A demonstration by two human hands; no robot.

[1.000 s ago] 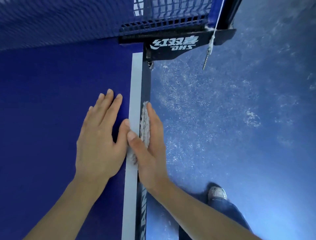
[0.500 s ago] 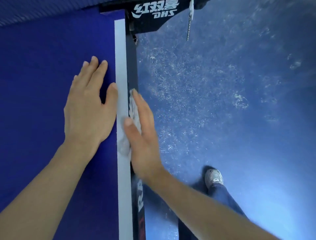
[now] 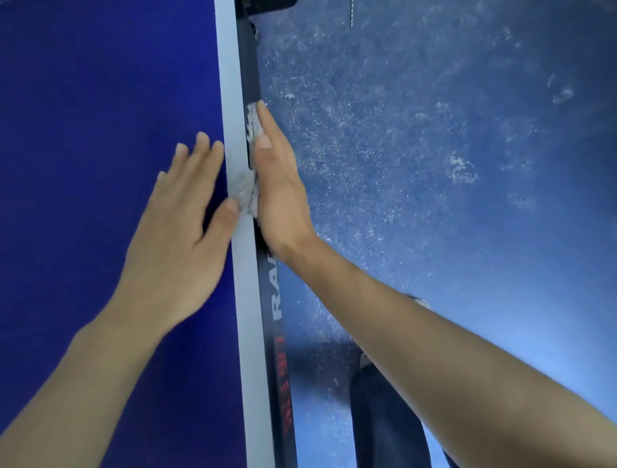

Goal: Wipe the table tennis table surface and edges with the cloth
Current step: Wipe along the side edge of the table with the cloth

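**Q:** What is happening at the side of the table (image 3: 100,133)?

**A:** A person leans over it, with a trouser leg (image 3: 384,417) and a dusty floor (image 3: 434,150) below. The left hand (image 3: 180,227) lies flat and spread on the blue top. Its thumb rests at the white line (image 3: 248,300), touching the cloth (image 3: 247,195).

**Q:** And the cloth?

**A:** It is folded over the rim, part on the white line and part on the black side edge (image 3: 277,367). The right hand (image 3: 277,187) presses it there with straight fingers, not curled round it.

**Q:** What makes this stroke a good one?

**A:** Probably steady sideways pressure. The cloth should stay wrapped over the corner so top and side come clean together, with the left hand bracing. Farther along, more edge runs up to the net clamp (image 3: 270,3), and the stroke should reach it.
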